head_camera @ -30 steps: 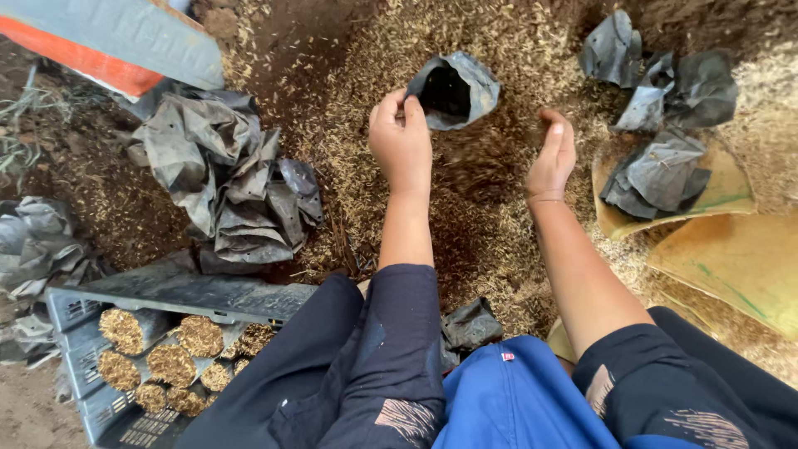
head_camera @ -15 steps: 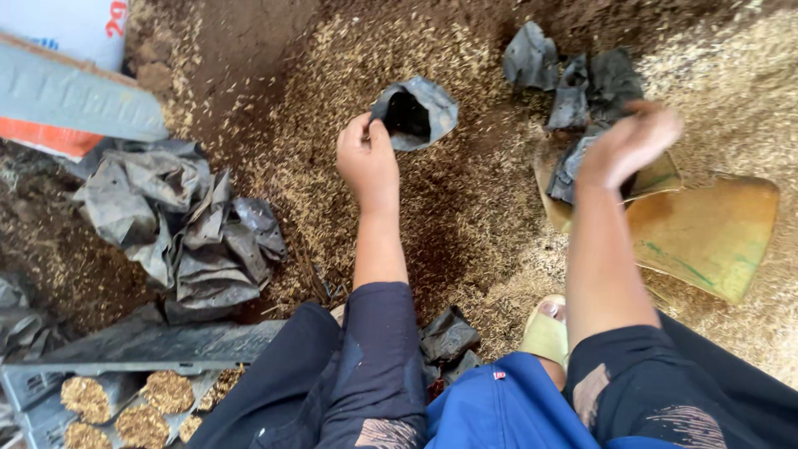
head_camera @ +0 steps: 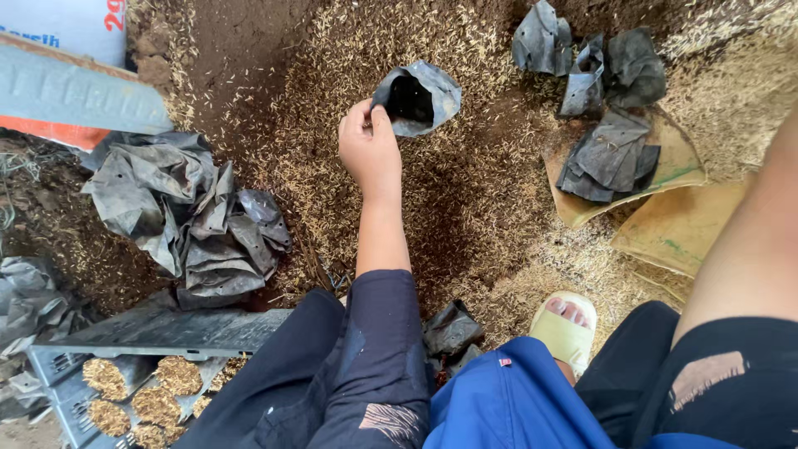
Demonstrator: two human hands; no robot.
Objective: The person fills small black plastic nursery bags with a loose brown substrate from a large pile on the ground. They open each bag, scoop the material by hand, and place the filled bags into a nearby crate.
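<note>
Head view: my left hand [head_camera: 370, 150] pinches the rim of one small black bag [head_camera: 416, 98], mouth open, on the husk-strewn soil. My right forearm crosses the right edge; its hand is out of view, so I cannot tell its grip. Left of the bag lies a heap of grey bags [head_camera: 187, 220]; right, more bags [head_camera: 603, 100]; nearer me, a grey crate [head_camera: 58, 370] with five filled bags.

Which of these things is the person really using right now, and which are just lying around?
In use:
- left hand, pinching the rim
- open black bag
- husk and soil mix under it

Lying about:
- heap of empty bags
- bags on a yellow sack
- tray of filled bags
- sandal
</note>
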